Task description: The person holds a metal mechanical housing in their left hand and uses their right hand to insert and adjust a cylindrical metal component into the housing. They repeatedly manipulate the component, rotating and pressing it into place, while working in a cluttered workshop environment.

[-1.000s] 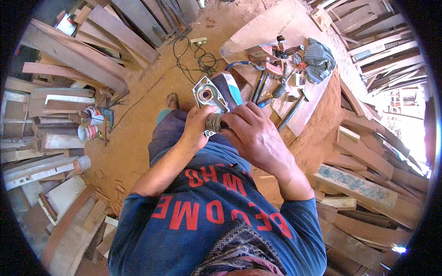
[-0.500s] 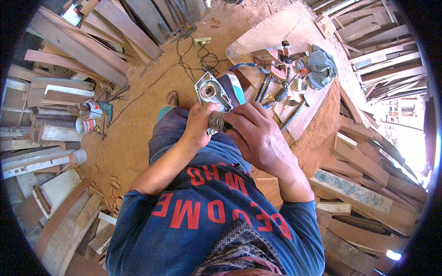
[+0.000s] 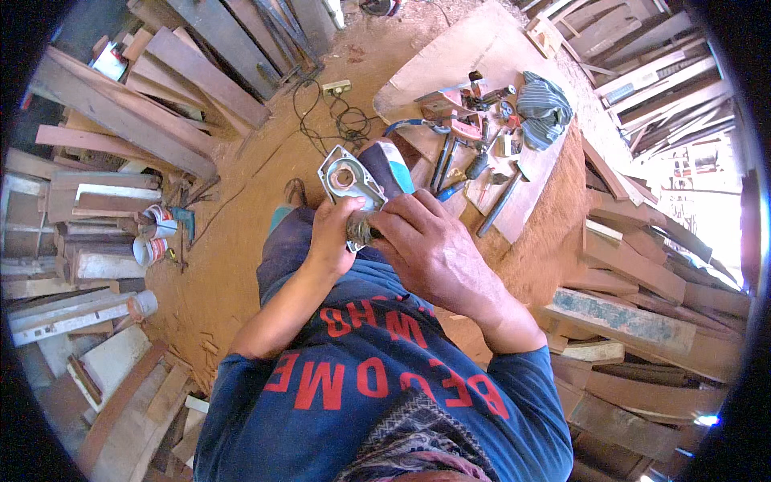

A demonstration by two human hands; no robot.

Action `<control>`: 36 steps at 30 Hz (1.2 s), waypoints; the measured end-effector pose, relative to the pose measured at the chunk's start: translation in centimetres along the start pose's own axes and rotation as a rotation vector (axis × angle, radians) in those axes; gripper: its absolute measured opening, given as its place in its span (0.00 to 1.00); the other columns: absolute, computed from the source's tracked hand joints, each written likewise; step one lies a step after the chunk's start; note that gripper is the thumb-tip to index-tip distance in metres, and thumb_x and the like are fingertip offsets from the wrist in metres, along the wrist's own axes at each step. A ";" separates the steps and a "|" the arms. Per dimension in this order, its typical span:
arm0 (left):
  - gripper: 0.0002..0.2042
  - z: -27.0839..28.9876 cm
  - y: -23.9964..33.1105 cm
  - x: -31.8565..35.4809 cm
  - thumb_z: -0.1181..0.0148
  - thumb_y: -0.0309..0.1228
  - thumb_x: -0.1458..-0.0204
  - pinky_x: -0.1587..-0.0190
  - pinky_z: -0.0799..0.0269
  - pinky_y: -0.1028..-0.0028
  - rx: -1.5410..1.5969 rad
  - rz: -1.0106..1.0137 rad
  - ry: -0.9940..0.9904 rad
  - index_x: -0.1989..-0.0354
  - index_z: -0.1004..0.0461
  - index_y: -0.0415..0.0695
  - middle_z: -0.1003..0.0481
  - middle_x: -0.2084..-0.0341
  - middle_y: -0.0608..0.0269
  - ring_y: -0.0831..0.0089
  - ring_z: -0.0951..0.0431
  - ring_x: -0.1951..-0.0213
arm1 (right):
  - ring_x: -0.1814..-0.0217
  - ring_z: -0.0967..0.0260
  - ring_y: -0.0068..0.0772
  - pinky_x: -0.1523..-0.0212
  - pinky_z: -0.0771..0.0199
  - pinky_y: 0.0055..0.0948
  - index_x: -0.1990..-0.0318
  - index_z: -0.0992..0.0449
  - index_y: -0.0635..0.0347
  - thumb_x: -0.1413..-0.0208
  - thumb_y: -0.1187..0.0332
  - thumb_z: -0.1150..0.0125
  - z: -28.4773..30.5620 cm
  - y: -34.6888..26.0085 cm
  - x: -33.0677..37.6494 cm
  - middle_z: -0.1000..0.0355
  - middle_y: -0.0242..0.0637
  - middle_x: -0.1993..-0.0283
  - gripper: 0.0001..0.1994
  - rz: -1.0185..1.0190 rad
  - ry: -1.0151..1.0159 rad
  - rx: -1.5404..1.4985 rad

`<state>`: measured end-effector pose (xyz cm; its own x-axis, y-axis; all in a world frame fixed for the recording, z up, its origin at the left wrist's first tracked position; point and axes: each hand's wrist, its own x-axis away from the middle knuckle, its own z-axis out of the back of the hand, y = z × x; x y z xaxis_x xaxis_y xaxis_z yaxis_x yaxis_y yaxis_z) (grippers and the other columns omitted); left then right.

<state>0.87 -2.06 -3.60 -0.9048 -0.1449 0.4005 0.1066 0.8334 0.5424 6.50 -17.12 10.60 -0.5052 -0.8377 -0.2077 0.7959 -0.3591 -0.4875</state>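
I hold a power tool (image 3: 361,173) in front of my chest; it has a grey metal housing with a round opening and a teal and white body. My left hand (image 3: 336,235) grips the metal housing from below. My right hand (image 3: 430,245) is closed over the tool's near end, fingers wrapped around a small dark part (image 3: 359,230) between both hands. What the fingertips pinch is hidden. My blue shirt (image 3: 369,386) with red letters fills the lower middle.
A wooden board (image 3: 450,64) ahead carries several hand tools (image 3: 474,157), a red tool (image 3: 450,112) and a striped cloth (image 3: 544,104). A cable and socket strip (image 3: 336,87) lie on the sawdust floor. Stacked planks (image 3: 120,120) surround me; paint cans (image 3: 152,233) stand left.
The view has tilted slightly, shifting the workbench and floor. Both hands stay closed on the power tool in nearly the same pose.
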 end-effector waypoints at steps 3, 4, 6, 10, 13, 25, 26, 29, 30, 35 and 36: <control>0.12 0.3 -0.2 0.0 0.44 0.27 0.40 0.51 0.20 0.67 -0.004 0.010 0.024 0.49 0.24 0.38 0.18 0.58 0.58 0.68 0.16 0.57 | 0.56 0.29 0.47 0.54 0.24 0.43 0.57 0.22 0.61 0.46 0.68 0.29 0.6 -0.5 -0.2 0.28 0.41 0.57 0.11 -0.016 -0.015 0.057; 0.13 0.1 -0.2 -0.1 0.44 0.27 0.40 0.51 0.20 0.67 -0.010 0.012 0.011 0.49 0.24 0.38 0.18 0.57 0.57 0.68 0.16 0.56 | 0.57 0.29 0.47 0.55 0.25 0.43 0.58 0.22 0.61 0.46 0.68 0.29 0.3 -0.3 -0.1 0.28 0.41 0.58 0.11 -0.007 0.012 0.041; 0.13 -0.2 0.0 0.0 0.44 0.27 0.40 0.50 0.20 0.66 -0.021 0.013 -0.011 0.48 0.24 0.37 0.18 0.56 0.56 0.67 0.16 0.55 | 0.58 0.29 0.47 0.56 0.25 0.43 0.60 0.23 0.60 0.46 0.66 0.28 -0.5 0.3 0.3 0.29 0.41 0.60 0.12 0.015 0.064 0.005; 0.15 -0.1 -0.3 -0.2 0.44 0.27 0.39 0.49 0.20 0.67 -0.035 0.017 -0.001 0.46 0.24 0.37 0.18 0.53 0.54 0.66 0.16 0.54 | 0.56 0.28 0.47 0.55 0.24 0.43 0.59 0.22 0.61 0.46 0.68 0.29 0.4 0.1 0.3 0.27 0.41 0.58 0.11 0.016 -0.017 0.082; 0.15 0.5 -0.3 -0.4 0.43 0.27 0.40 0.49 0.20 0.67 -0.033 0.063 -0.008 0.46 0.24 0.36 0.17 0.54 0.54 0.66 0.16 0.54 | 0.58 0.29 0.46 0.56 0.25 0.42 0.61 0.22 0.61 0.46 0.67 0.28 -0.6 0.2 0.6 0.28 0.41 0.60 0.11 0.009 0.084 -0.007; 0.13 -0.8 0.0 0.2 0.44 0.26 0.39 0.50 0.20 0.68 -0.067 0.031 0.044 0.49 0.22 0.37 0.17 0.56 0.56 0.68 0.16 0.56 | 0.56 0.27 0.46 0.57 0.23 0.42 0.58 0.21 0.61 0.47 0.66 0.27 -0.6 0.5 1.0 0.27 0.41 0.59 0.13 -0.035 0.056 -0.012; 0.13 -0.7 -0.1 0.1 0.44 0.27 0.39 0.50 0.20 0.67 -0.065 0.028 0.031 0.49 0.22 0.37 0.17 0.56 0.56 0.68 0.16 0.56 | 0.56 0.27 0.47 0.56 0.23 0.42 0.57 0.21 0.61 0.47 0.66 0.27 -0.4 0.5 1.0 0.27 0.41 0.59 0.13 -0.038 0.045 0.007; 0.12 -0.6 -0.2 0.1 0.43 0.27 0.39 0.51 0.20 0.68 -0.069 -0.001 -0.005 0.49 0.23 0.39 0.17 0.56 0.57 0.69 0.16 0.57 | 0.55 0.28 0.47 0.55 0.23 0.42 0.57 0.21 0.61 0.46 0.67 0.27 0.0 0.0 0.9 0.27 0.41 0.58 0.13 -0.144 0.002 0.076; 0.12 -0.6 -0.2 0.1 0.43 0.27 0.39 0.51 0.20 0.68 -0.060 0.007 -0.009 0.49 0.23 0.39 0.18 0.56 0.58 0.69 0.16 0.57 | 0.55 0.27 0.48 0.55 0.23 0.42 0.57 0.21 0.61 0.46 0.67 0.26 0.0 0.1 0.9 0.27 0.41 0.58 0.13 -0.109 0.011 0.034; 0.10 -0.5 -0.3 0.2 0.43 0.27 0.39 0.55 0.20 0.69 -0.037 0.014 0.020 0.51 0.23 0.41 0.18 0.59 0.61 0.71 0.16 0.59 | 0.55 0.28 0.48 0.54 0.24 0.43 0.57 0.21 0.62 0.45 0.67 0.27 0.5 -0.1 0.4 0.28 0.42 0.58 0.13 -0.011 0.033 -0.018; 0.10 -0.6 -0.3 0.2 0.44 0.27 0.39 0.56 0.20 0.69 -0.030 0.010 0.029 0.51 0.23 0.41 0.18 0.59 0.61 0.72 0.17 0.60 | 0.55 0.28 0.48 0.54 0.24 0.43 0.57 0.22 0.62 0.45 0.68 0.27 0.7 -0.3 0.3 0.28 0.41 0.58 0.12 -0.010 0.032 0.030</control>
<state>0.91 -2.61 -3.23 -0.8911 -0.1528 0.4273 0.1284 0.8183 0.5602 6.31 -17.55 11.29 -0.5229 -0.8206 -0.2305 0.8004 -0.3798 -0.4637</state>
